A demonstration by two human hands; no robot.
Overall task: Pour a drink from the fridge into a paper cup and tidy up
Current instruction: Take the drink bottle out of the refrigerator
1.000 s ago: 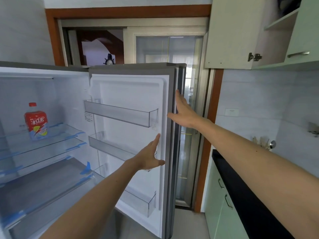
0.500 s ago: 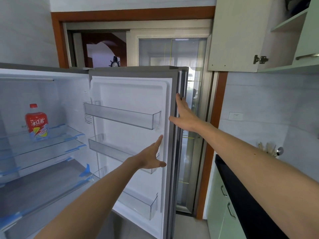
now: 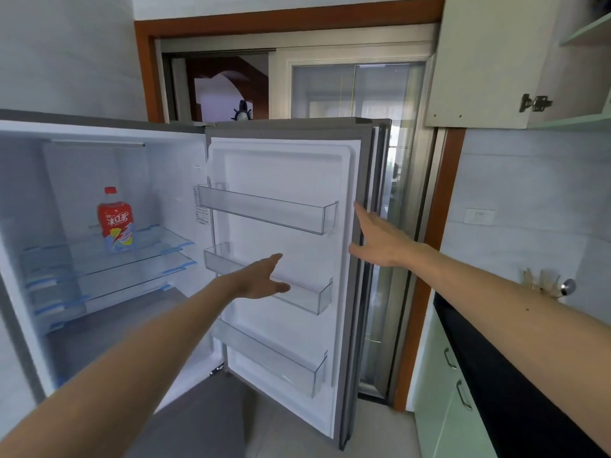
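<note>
The fridge door is wide open, so the step in hand looks like the very start: the drink is being fetched. The red drink bottle is seen standing upright on a glass shelf inside the fridge, at about nine o'clock in the picture, well apart from both hands.

The right hand is laid flat on the edge of the door at about three o'clock, fingers spread wide and straight, nothing held. The left hand is stretched out in front of the door bins, near the middle, fingers open wide and empty.

For the next move, the left hand would likely need to be swung toward nine o'clock, into the fridge, and closed round the bottle. No paper cup is seen yet.
</note>
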